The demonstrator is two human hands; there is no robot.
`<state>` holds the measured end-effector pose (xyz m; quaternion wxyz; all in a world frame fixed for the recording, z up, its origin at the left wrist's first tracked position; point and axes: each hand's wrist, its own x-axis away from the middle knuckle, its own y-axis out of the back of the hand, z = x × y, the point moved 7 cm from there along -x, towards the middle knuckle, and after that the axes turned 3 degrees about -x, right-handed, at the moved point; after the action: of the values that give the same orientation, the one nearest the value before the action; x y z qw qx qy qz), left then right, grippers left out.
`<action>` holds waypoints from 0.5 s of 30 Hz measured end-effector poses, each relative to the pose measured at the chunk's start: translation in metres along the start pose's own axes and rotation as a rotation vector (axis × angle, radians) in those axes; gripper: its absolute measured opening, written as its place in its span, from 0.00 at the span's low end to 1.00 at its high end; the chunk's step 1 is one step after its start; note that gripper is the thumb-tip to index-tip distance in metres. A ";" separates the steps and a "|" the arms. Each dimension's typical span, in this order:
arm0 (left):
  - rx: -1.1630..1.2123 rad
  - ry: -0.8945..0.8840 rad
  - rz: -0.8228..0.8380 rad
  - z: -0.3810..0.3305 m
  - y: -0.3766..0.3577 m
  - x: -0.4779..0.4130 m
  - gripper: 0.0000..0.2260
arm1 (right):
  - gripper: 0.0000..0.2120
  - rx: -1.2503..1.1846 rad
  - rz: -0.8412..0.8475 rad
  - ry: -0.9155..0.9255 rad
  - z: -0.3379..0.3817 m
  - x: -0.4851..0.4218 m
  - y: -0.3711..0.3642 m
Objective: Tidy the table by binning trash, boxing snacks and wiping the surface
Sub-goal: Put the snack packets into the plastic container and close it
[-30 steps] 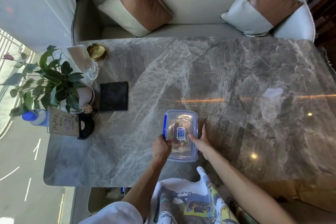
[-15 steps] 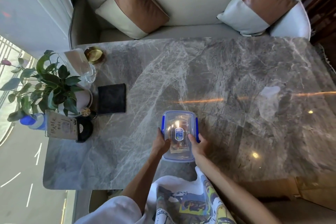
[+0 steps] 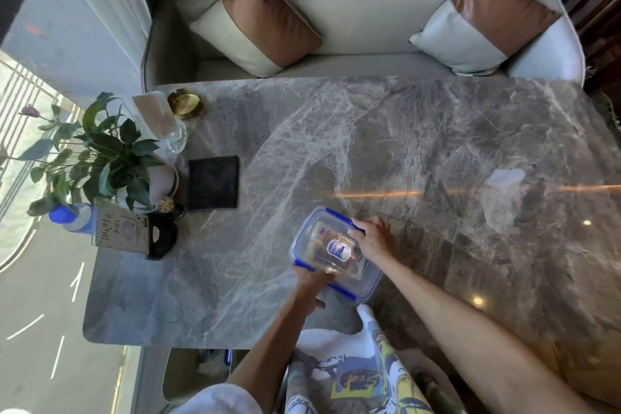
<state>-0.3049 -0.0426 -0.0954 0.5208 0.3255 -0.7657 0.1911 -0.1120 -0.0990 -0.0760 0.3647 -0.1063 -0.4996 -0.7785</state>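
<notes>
The snack box (image 3: 336, 252) is rigid, light, smooth plastic (probably slippery). Left hand (image 3: 311, 282) and right hand (image 3: 373, 239) clasp opposite edges; grip beside the clips.

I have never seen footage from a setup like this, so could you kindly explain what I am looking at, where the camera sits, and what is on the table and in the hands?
There is no machine here: a person works with two bare hands. The one picture comes from a wide-angle camera worn on the head, looking forward and down, which is why the edges bend.

The left hand and right hand both hold a clear plastic box with blue clips, turned at an angle on the grey marble table. Its lid is on, and something packaged shows through it, though I cannot tell what.

At the table's left side stand a potted plant, a black cloth, a gold dish, a glass holder with napkins and a small sign card. Beyond the table is a sofa with two cushions.
</notes>
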 end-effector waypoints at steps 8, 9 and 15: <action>-0.203 -0.306 -0.109 -0.063 0.042 -0.013 0.32 | 0.45 -0.592 0.046 -0.399 -0.056 0.039 -0.016; -0.249 -0.298 -0.095 -0.068 0.041 -0.012 0.27 | 0.43 -0.704 0.096 -0.435 -0.061 0.047 -0.024; -0.295 -0.166 -0.040 -0.055 0.027 -0.012 0.22 | 0.33 -0.792 -0.032 -0.230 -0.063 0.032 0.012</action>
<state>-0.2840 0.0155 -0.0837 0.5018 0.2754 -0.8191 0.0386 -0.1144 -0.1705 -0.0803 0.2251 -0.3169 -0.2005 -0.8993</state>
